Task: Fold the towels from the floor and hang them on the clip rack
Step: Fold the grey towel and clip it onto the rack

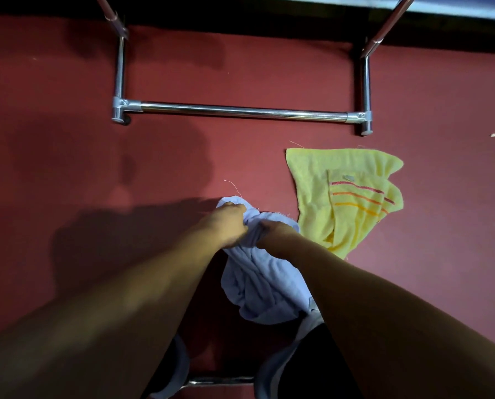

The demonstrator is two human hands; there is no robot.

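Gripping the bunched pale blue towel (257, 280) are both the left hand (228, 226) and right hand (275, 237) (yellow towel (312, 180) lies just right, on the red floor (68, 156)).

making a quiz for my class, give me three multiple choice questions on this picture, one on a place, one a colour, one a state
1. Where is the yellow towel? A on the floor B over the rack bar C on an arm
2. What colour is the held towel? A green B pale blue C white
3. What are the left hand and right hand doing? A resting flat B gripping the held towel C holding the bar

1 A, it lies on the red floor; 2 B, its cloth is pale blue; 3 B, both hands bunch it.
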